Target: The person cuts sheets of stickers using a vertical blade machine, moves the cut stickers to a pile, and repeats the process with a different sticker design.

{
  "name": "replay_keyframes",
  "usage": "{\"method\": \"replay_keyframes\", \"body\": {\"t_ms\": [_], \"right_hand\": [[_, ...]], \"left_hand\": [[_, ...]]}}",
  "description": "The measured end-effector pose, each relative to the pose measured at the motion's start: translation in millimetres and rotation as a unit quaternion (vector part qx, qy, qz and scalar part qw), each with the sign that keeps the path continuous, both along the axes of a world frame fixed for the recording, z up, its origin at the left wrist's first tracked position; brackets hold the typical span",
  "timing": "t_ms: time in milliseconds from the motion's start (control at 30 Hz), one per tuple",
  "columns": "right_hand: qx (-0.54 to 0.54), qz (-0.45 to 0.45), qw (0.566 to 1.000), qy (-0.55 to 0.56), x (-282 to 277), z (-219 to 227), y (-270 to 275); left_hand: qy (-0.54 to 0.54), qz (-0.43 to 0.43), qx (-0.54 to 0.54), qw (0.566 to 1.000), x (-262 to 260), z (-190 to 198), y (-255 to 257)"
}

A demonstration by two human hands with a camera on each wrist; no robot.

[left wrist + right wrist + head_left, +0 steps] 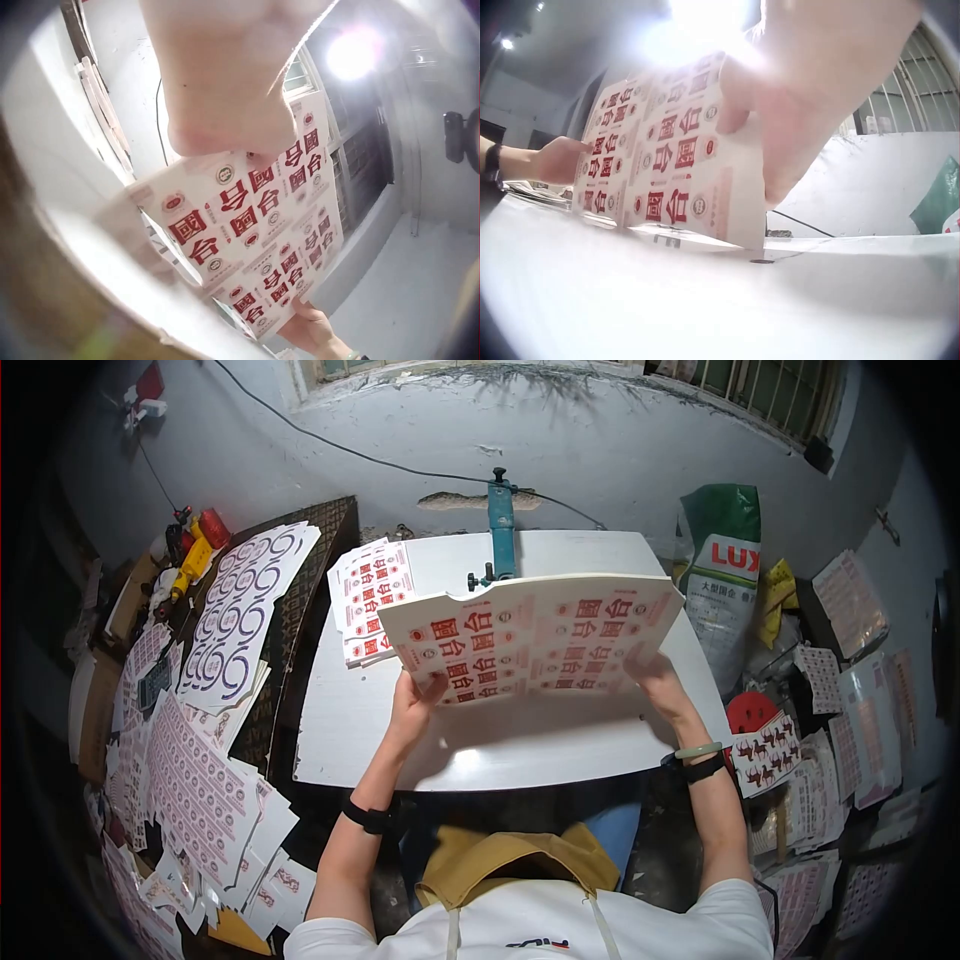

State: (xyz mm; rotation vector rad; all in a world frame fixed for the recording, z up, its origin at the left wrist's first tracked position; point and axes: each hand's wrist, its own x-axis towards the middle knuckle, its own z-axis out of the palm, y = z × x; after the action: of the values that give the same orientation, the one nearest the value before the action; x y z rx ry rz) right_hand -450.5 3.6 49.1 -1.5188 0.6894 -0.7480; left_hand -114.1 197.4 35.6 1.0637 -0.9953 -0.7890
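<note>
A wide printed sheet (pixel 545 635), perhaps several together, stands tilted up above the white table, covered in rows of red characters and small round seals. My left hand (pixel 414 705) grips its left side, thumb on the printed face. On the opposite side my right hand (pixel 655 682) holds the edge in the same manner. In the left wrist view the left hand (pixel 232 97) looms large at the top of the printed sheet (pixel 225 202). The right wrist view has the right hand (pixel 802 97) close up, with the sheet's lower edge near the tabletop (pixel 705 300).
A pile of similar red-printed sheets (pixel 372 595) lies at the table's back left. Behind the held sheet stands a teal clamp-like device (pixel 501 525). More printed sheets (pixel 205 790) heap up on the left; a green and white sack (pixel 720 580) stands at right.
</note>
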Motion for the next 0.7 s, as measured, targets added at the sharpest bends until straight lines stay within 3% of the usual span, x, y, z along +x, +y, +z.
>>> {"method": "replay_keyframes", "body": {"t_ms": [133, 233, 300, 333, 433, 467, 500, 600, 700], "right_hand": [[-0.003, 0.007, 1.000, -0.002, 1, -2, 0], [-0.005, -0.040, 0.999, 0.000, 5, -2, 7], [-0.086, -0.053, 0.994, 0.049, 3, 4, 13], [-0.105, -0.077, 0.987, 0.089, 0, 6, 18], [-0.159, -0.078, 0.978, 0.107, -9, 28, 55], [-0.162, -0.073, 0.983, 0.042, -4, 29, 67], [-0.154, -0.068, 0.985, 0.046, -5, 23, 76], [-0.076, -0.040, 0.989, 0.120, -9, 7, 95], [0.002, -0.032, 0.994, 0.103, -10, -15, 95]], "left_hand": [[0.022, -0.002, -0.016, 1.000, -1, -5, -3], [-0.025, 0.030, -0.010, 0.999, 0, -5, -3], [-0.163, 0.052, 0.050, 0.984, 4, 2, 4], [-0.163, 0.052, 0.051, 0.984, 3, 4, 10], [0.017, -0.007, 0.097, 0.995, -13, 11, 44], [0.072, -0.012, 0.108, 0.992, -16, 8, 52], [0.128, -0.014, 0.118, 0.985, -20, 4, 60], [0.213, -0.006, 0.188, 0.959, -18, -14, 68], [0.189, -0.029, 0.208, 0.959, -12, -20, 66]]}}
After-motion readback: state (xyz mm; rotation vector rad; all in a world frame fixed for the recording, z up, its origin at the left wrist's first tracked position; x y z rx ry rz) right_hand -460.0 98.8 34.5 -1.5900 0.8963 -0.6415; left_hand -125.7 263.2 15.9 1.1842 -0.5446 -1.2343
